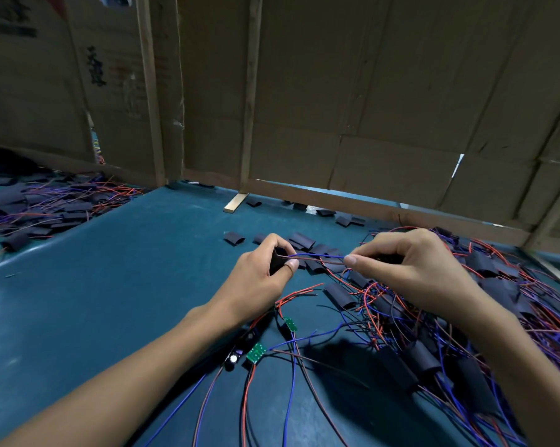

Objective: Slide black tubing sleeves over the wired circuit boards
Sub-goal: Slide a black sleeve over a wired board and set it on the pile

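The left hand (259, 269), at centre frame, grips a short black tubing sleeve (275, 264) between curled fingers and thumb. The right hand (410, 269), right of centre, pinches a thin pair of blue and red wires (317, 258) between thumb and forefinger; a dark object behind its fingers may be the circuit board, but this cannot be confirmed.

The wires run nearly level across the frame from the right hand's pinch into the sleeve, so the long axis of the assembly lies left to right. The sleeve sits directly left of the right hand, near it, with the wires bridging the gap. The next move likely requires travel along this axis.

Bare green circuit boards (256, 352) lie on the blue-green work surface (111, 285) at lower centre, nearer the left forearm
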Demonstrator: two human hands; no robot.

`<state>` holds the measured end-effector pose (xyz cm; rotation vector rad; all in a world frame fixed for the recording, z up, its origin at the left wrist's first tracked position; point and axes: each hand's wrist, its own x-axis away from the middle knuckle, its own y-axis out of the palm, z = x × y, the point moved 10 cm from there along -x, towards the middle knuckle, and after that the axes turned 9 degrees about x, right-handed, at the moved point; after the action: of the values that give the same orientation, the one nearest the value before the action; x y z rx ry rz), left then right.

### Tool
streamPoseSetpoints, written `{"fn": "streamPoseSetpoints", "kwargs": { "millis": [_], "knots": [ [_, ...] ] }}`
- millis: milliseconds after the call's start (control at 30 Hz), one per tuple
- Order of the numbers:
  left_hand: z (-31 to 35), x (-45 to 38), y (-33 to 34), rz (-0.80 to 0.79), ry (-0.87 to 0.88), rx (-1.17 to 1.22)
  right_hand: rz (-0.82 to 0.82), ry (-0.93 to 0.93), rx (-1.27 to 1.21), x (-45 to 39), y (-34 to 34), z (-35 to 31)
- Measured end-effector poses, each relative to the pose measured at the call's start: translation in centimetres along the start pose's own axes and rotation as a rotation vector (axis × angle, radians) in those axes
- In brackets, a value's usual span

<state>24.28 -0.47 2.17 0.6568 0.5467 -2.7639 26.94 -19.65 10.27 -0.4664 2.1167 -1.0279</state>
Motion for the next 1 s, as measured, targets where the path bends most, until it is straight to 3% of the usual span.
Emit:
{"fn": "streamPoseSetpoints", "kwargs": {
  "millis": [100,233,400,600,767,867,1000],
  "knots": [
    [0.6,0.0,0.3,-0.055,0.109,-0.176,-0.021,-0.026,0.039,0.0,0.4,-0.3],
    [1.4,0.4,1.9,-0.164,0.34,-0.666,-0.028,-0.076,0.031,0.0,0.5,-1.1],
    [2.0,0.6,2.4,-0.158,0.423,-0.881,-0.041,-0.096,0.008,0.1,0.8,-1.7],
    [4.4,1.6,3.2,-0.146,0.547,-0.886,-0.078,-0.084,0.021,0.2,2.6,-1.9],
    [5.2,1.2,2.2,-0.075,0.473,-0.805,-0.243,0.109,0.039,0.4,3.8,0.4],
    [4.9,0.6,1.1,-0.02,0.429,-0.858,-0.341,0.282,-0.15,1.0,3.8,2.5],
    [2.0,0.2,1.6,-0.165,0.358,-1.01,-0.32,0.422,-0.464,1.5,3.7,3.9]
  ]
}}
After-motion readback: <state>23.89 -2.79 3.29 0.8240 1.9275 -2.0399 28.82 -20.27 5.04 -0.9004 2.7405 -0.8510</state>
